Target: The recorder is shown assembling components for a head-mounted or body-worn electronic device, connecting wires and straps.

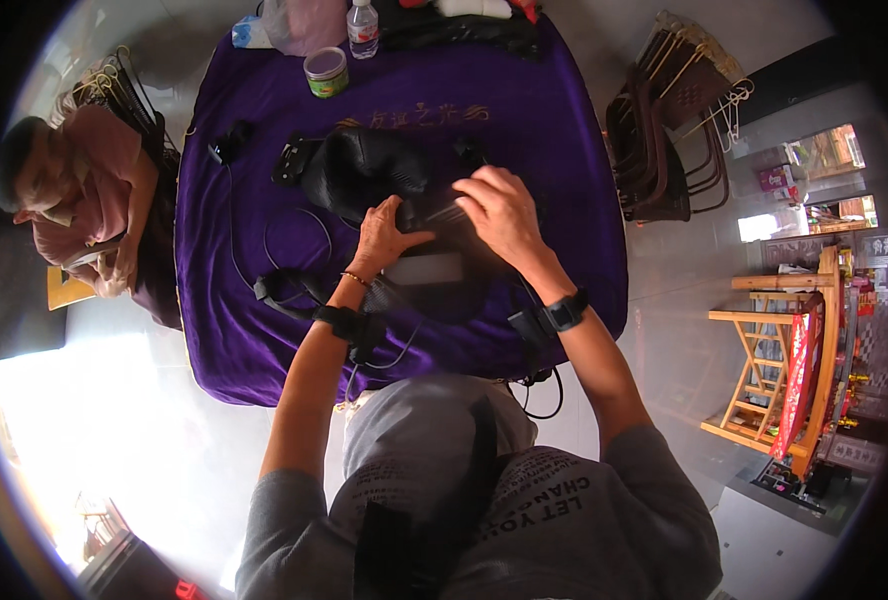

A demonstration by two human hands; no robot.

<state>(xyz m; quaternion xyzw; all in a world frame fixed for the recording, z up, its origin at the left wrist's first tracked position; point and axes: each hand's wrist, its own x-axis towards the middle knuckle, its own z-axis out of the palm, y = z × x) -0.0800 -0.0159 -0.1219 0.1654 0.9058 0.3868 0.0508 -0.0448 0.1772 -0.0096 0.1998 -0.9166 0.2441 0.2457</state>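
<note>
The person stands at a table covered with a purple cloth (584, 180), and both hands are on a black bag (384, 175) that lies near the middle of it. The left hand (384, 235) lies on the near part of the bag with the fingers spread and bent, pressing the fabric down beside a grey rectangular panel (424, 268); it seems to pinch an edge, but how firmly it holds cannot be told. The right hand (504, 210) is curled over the top of the bag just beside the left one, the fingertips closed on a fold or perhaps a zipper, which is too dark to see clearly. Several black cables (284, 250) run loose over the cloth on the left, and more hang over the near edge under the wrists. I think the main risk is here: if the bag is pulled or turned, a cable may catch on it and drag a small black device (229, 145) off the table. At the far edge stand a green-lidded jar (326, 70) and a plastic bottle (363, 27), well apart from the hands, so a hard push of the bag could still knock them. Another person (84, 200) sits at the left side, near the table.
</note>
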